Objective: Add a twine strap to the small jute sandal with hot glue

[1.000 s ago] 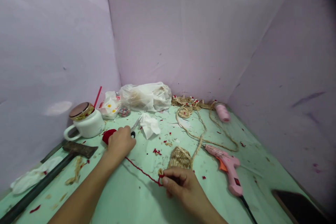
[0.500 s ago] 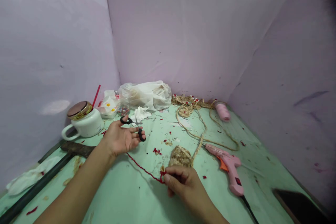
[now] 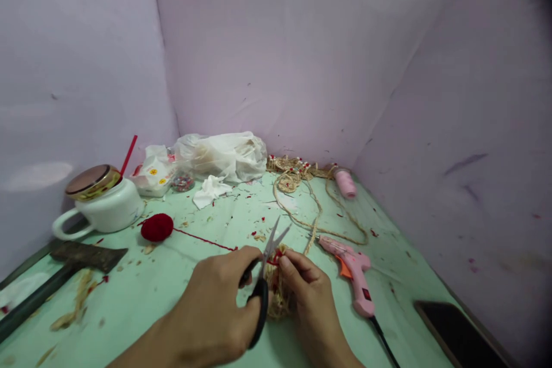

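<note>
My left hand [image 3: 224, 299] grips black-handled scissors [image 3: 268, 253], whose blades stand apart and point away from me. Close beside them, my right hand [image 3: 308, 293] pinches red yarn [image 3: 273, 262] between thumb and fingers. Just behind and below the fingertips is a straw-coloured bundle of twine [image 3: 280, 305], partly covered by both hands. From the hands the strand runs left across the table to a red yarn ball [image 3: 157, 227]. Whether the blades touch the strand I cannot tell.
A pink glue gun [image 3: 351, 270] lies to the right, with a dark phone-like slab [image 3: 461, 330] beyond it. On the left are a hammer-like tool [image 3: 81, 259] and a lidded white mug [image 3: 114, 207]. Braided cord [image 3: 321, 236], a plastic bag [image 3: 228, 155] and pink thread spool [image 3: 345, 184] lie farther back.
My left hand has moved right and turned over, bringing the scissors from lying on its open palm to a grip beside my right hand. The red yarn ball has come into sight.
</note>
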{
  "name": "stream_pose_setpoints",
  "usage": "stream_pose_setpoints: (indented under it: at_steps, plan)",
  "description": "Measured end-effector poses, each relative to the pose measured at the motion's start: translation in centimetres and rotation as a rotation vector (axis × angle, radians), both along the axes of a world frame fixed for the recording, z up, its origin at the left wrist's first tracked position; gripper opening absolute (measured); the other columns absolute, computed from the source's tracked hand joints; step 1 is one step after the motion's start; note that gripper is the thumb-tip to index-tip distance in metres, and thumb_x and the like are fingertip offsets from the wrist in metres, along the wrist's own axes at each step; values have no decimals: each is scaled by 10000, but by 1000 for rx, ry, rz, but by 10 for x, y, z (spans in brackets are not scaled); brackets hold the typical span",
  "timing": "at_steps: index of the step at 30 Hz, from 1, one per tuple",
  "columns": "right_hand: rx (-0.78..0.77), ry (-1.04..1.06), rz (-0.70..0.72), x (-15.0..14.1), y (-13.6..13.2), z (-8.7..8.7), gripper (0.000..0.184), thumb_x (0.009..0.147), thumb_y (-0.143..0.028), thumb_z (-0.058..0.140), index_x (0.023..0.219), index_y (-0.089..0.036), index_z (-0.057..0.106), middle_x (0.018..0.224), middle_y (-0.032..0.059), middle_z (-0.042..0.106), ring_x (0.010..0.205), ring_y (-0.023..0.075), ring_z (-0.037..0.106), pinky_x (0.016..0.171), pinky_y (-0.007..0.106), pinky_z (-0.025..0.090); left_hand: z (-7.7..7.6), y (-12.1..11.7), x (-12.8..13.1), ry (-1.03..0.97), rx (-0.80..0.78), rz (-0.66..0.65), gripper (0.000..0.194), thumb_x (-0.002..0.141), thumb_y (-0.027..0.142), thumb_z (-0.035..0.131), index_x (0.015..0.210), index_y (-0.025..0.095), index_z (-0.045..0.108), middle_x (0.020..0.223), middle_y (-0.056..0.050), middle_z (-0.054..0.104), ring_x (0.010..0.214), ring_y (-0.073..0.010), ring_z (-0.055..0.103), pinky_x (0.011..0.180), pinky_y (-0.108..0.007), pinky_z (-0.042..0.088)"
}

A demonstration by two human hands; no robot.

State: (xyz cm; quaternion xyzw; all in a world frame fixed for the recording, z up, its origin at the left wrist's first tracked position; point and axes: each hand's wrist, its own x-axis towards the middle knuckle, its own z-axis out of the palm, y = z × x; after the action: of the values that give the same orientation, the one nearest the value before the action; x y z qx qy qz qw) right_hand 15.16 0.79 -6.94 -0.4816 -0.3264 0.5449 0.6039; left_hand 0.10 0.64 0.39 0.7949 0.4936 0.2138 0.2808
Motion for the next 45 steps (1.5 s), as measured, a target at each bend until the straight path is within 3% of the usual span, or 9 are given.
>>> stream_pose_setpoints:
  at_steps: [3,8,13,22,29,36,41,45]
  plan:
    - [20,-53,-14,0,0,2,309,617,-372,723,836,-153,711,786,68,682,686,183,586,637,297,460,-12,0,2,41,82,15,192,712,242,505,900,222,539,804,-19,625,694,-178,547,630,-268,369]
    - [55,-133,17,-1,-1,4,248,609,-354,725,768,-164,729,782,70,694,707,198,595,644,305,464,-23,12,1,8,15,83,152,771,294,461,879,229,545,709,-9,628,595,-165,537,556,-259,354]
    - [86,-117,5,0,-1,4,216,644,-327,707,799,-178,729,782,53,696,715,183,596,662,290,461,-25,8,4,68,62,-27,194,690,217,504,878,232,551,769,-16,639,668,-186,557,598,-271,367]
    - [130,-203,8,3,-1,7,164,690,-257,660,817,-185,734,775,37,687,740,180,597,685,274,457,-30,5,6,75,68,-57,197,659,184,490,845,227,539,776,-30,639,677,-195,560,607,-275,377]
    - [276,-421,-50,2,-5,12,128,673,-160,621,691,-210,738,721,38,692,715,191,611,683,281,473,-30,2,7,21,28,-111,202,651,162,482,825,220,568,713,-35,644,615,-182,553,572,-262,383]
    - [464,-614,-54,5,-6,9,175,729,-121,562,720,-209,714,726,40,675,696,182,609,653,279,475,-28,0,8,-27,-50,-156,123,637,138,481,715,205,548,585,-7,590,529,-150,491,487,-237,341]
    - [476,-648,-41,6,-5,10,165,740,-122,553,702,-198,695,688,35,649,661,171,595,622,264,462,-29,0,10,-48,-78,-185,86,664,123,449,646,199,485,536,26,504,479,-110,406,450,-218,292]
    - [402,-572,1,2,-4,11,142,747,-176,556,702,-197,689,716,35,651,713,177,588,667,262,452,-24,6,6,-38,-70,-126,97,684,149,450,691,192,537,559,31,521,494,-105,412,464,-208,288]
